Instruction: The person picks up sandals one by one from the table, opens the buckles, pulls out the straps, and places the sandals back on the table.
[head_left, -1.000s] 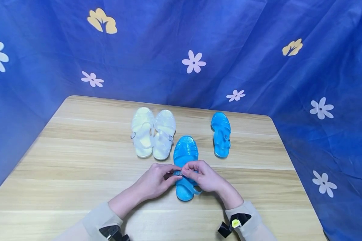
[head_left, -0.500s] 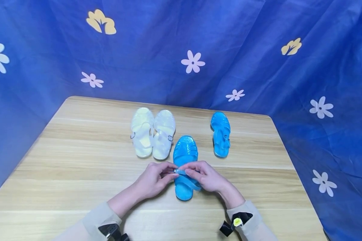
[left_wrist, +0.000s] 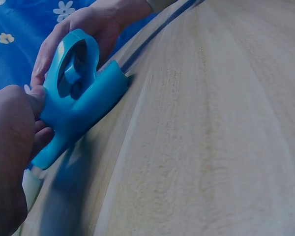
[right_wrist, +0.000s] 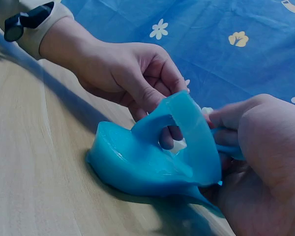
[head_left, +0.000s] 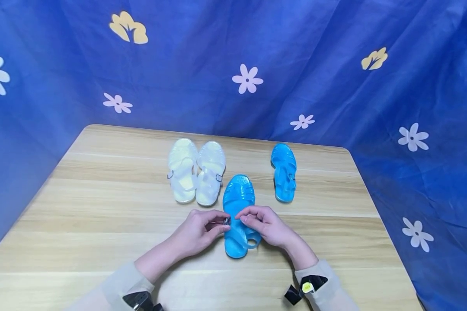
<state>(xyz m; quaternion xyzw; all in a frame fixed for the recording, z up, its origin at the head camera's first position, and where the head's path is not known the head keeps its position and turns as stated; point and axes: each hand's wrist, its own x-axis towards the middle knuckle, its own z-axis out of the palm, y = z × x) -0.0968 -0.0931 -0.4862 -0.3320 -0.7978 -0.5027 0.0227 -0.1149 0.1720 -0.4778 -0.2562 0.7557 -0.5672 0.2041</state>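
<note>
With left hand [head_left: 199, 231], pinched the buckle [head_left: 227, 221] of the nearer blue sandal [head_left: 239, 193], between both hands — right hand [head_left: 270, 226] half-curled opposite, hold on any strap end impossible to tell — and probably needed to keep that buckle steady and square.

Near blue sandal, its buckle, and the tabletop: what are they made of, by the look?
Near blue sandal: probably soft moulded plastic, glossy; bright highlights on the toe section, translucent-looking strap in the right wrist view.
Buckle: likely metal, shiny; silvery glint.
Tabletop: wood or wood-look laminate, pale streaky grain; can't tell which.
</note>
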